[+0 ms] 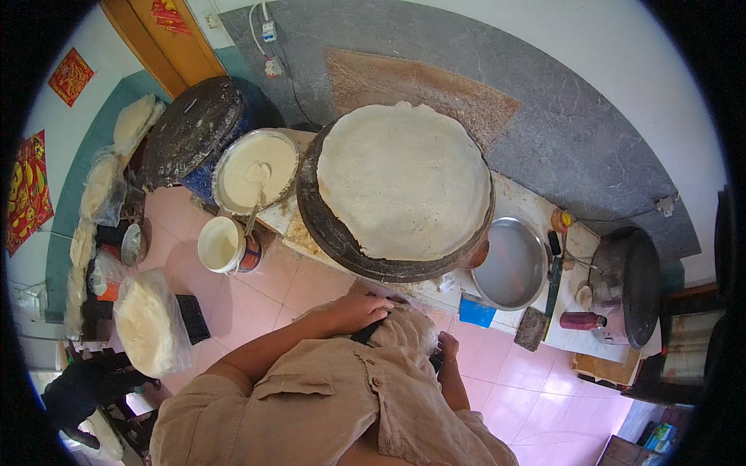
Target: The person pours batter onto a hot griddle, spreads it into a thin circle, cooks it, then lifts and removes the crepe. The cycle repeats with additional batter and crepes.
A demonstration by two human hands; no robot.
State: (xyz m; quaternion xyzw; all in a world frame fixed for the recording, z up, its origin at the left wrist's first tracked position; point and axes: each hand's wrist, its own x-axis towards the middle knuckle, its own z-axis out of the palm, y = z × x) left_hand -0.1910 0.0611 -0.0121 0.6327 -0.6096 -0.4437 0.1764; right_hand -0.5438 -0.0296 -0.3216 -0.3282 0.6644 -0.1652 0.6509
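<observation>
A large round pale flatbread [404,182] covers most of the dark round griddle [336,242] in front of me; its edge is ragged. My left hand [359,312] lies against the front of my clothes at the waist, near side of the griddle, with fingers lying on the cloth and nothing visible in them. My right hand [447,346] hangs beside my body, its fingers curled; whatever they may hold is hidden. Neither hand touches the flatbread. Left of the griddle sits a bowl of pale batter [241,175] with a ladle [255,206] in it.
A white bucket [221,242] stands below the batter bowl. To the griddle's right are a metal basin [510,268] of liquid, a blue flat piece [475,311], a maroon bottle [583,321] and a dark pot [636,291]. Bagged flatbreads [148,322] line the left, beside a dark-lidded barrel [194,128].
</observation>
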